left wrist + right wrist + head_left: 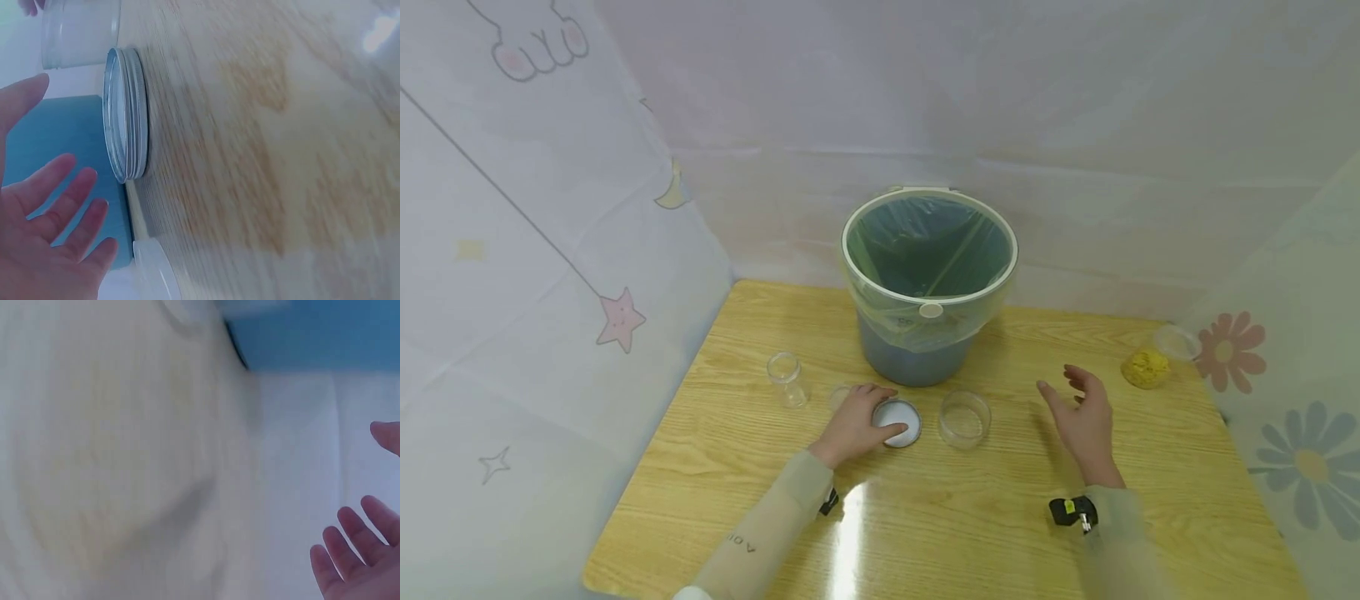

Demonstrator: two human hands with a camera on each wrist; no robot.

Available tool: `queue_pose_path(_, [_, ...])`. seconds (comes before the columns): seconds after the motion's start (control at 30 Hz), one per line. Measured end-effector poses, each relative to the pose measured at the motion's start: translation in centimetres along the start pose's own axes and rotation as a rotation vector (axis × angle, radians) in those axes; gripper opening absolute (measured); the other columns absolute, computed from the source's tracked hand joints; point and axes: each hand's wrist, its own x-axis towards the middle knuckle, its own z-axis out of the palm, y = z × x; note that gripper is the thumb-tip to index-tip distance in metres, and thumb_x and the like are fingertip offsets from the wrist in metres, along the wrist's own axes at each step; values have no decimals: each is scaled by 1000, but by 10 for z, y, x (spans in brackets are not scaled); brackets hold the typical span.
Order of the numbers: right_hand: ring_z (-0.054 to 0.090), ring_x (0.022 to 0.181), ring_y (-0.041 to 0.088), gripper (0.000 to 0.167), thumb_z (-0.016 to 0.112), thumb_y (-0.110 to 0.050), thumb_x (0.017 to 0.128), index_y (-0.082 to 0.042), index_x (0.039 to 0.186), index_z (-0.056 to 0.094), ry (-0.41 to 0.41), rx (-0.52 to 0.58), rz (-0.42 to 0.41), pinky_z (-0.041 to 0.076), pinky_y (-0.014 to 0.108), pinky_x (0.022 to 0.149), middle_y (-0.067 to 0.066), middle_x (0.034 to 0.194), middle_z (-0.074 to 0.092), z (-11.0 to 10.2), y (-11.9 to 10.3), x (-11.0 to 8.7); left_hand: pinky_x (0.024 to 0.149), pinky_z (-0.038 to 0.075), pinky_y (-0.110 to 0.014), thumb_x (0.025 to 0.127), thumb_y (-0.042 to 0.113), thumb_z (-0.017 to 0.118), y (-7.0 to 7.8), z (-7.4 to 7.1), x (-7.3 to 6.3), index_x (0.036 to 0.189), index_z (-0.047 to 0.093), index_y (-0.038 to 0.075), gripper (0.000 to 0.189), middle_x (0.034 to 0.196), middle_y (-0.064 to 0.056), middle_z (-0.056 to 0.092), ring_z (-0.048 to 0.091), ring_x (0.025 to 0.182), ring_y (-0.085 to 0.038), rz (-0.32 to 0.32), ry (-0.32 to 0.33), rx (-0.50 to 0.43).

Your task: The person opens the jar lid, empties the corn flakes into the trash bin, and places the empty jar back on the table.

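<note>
Thumb and fingers spread, my left hand [852, 425] hovers over a round metal screw lid [897, 423]. The lid lies flat on the table, its pale inside facing up; in the left wrist view the ridged rim of the lid [132, 115] stands apart from the fingers. Just right of it is a clear round jar [965, 419] with no lid on. Further right my right hand [1084, 421] is raised above the table with relaxed, parted fingers, holding nothing. Behind the left hand a small translucent lid [839, 397] is partly hidden.
A grey-blue bin [913, 358] lined with a plastic bag stands at the back middle. Left of it is a small clear container [790, 383]. At the far right a clear jar of yellow pieces [1146, 368] sits near the table edge, a clear lid [1177, 342] beside it.
</note>
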Motion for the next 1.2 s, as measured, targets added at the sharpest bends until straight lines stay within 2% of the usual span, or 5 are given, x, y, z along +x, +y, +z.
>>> queue_pose_path(0.5, [37,135,45,69,70,-33,96,3,148,42,226,-138,76,30,63,109,25,148,40,-101,11,69,93,50,-40,90,39,78,2,-11,-13,128,68,5,52,117,-9,68,62,107,-26,28,46,-113])
queue_pose_path(0.63, [11,146,45,79,70,-42,94,3,151,39,220,-215,106,18,71,109,17,166,10,-121,25,89,94,49,-41,91,38,78,5,-12,-17,128,68,4,51,116,-10,67,62,108,-26,33,46,-136])
queue_pose_path(0.83, [27,120,58,96,66,-60,89,5,151,32,160,-393,191,30,65,71,32,152,17,-143,34,113,95,49,-42,91,35,78,10,-16,-23,128,68,4,50,116,-11,67,62,109,-27,37,52,-165])
queue_pose_path(1.0, [8,139,59,107,59,-66,92,13,153,22,18,-445,255,14,80,100,41,155,5,-155,29,123,94,49,-42,90,33,79,14,-17,-26,127,68,2,49,117,-12,68,62,108,-29,53,55,-174])
queue_pose_path(1.2, [0,139,63,114,53,-71,92,18,151,17,-120,-529,271,14,83,97,43,155,-5,-165,38,134,95,49,-40,90,35,79,14,-12,-28,127,69,4,50,119,-10,68,62,109,-26,54,48,-163])
